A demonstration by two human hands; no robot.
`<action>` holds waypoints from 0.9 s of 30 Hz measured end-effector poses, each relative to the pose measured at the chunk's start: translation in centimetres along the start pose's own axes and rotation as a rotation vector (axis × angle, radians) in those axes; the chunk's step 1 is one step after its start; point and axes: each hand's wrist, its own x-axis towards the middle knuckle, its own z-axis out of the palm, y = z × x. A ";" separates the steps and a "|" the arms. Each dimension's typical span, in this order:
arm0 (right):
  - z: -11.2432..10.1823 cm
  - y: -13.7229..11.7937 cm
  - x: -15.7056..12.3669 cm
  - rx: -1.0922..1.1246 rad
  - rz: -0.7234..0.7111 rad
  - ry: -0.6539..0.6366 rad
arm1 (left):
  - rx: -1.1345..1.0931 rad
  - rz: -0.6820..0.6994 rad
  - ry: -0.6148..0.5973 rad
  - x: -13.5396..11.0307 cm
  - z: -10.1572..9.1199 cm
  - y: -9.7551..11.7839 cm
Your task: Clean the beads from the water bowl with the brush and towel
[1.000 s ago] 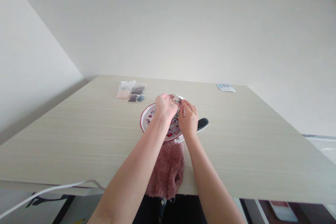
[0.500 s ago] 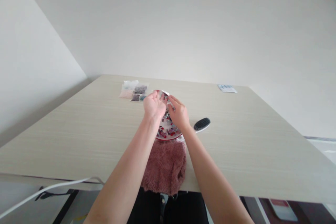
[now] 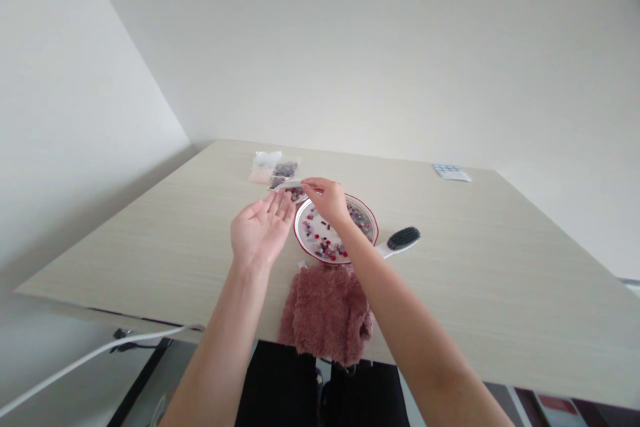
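Observation:
My left hand (image 3: 263, 223) is open, palm up and fingers stretched out, just left of the plate. My right hand (image 3: 325, 200) pinches the edge of what looks like a clear plastic bag (image 3: 295, 193) with dark and red beads in it, at the plate's far left side. My left fingertips are close to this bag; whether they touch it I cannot tell. The white plate (image 3: 297, 233) has a red rim and holds many loose beads (image 3: 330, 252) in red, purple, grey and black. My right wrist and forearm cover part of its right side.
A folded pink fluffy cloth (image 3: 327, 313) lies at the table's front edge. Right of the plate is a white-handled brush (image 3: 404, 238) with dark bristles. Several small bags (image 3: 266, 163) lie farther back, and a blue-and-white packet (image 3: 451, 172) at the back right.
My hands have come apart. The left has moved left and turned palm up with its fingers spread, while the right has carried the bag from above the plate to its far left.

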 end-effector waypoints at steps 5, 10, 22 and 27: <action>-0.6 1.2 -0.3 -0.002 0.089 0.048 | 0.071 -0.109 -0.013 -0.3 -1.3 -1.0; -1.3 1.0 -2.1 0.029 0.101 0.001 | 0.162 -0.143 0.039 0.1 -2.1 -2.8; -2.9 0.6 -3.2 -0.063 0.146 -0.001 | 0.696 0.375 0.152 0.7 -5.1 -4.8; -3.1 0.1 -3.6 -0.107 0.177 -0.040 | 1.012 0.558 0.195 1.6 -5.7 -3.7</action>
